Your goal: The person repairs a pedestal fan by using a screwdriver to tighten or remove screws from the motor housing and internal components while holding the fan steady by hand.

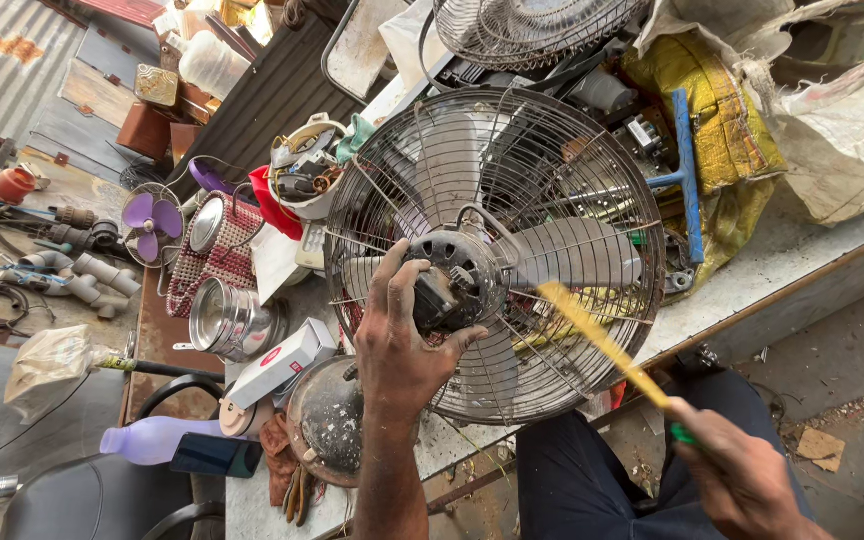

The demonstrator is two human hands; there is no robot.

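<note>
Fan (497,250) lies grille-up on the surface (752,270), its hub straight ahead of the person. Nearest the camera, the right hand (742,475) is clamped on a green-handled tool with a yellow shaft (602,340); the shaft's long axis slants up-left from that hand across the wire grille toward the hub. The left hand (402,345) is the nearer one to the hub: its fingers close around the dark motor housing (452,285) at the centre. Left of the fan sit a steel pot (232,320) and a small purple fan (150,222); beyond, a second grille (522,30).
</note>
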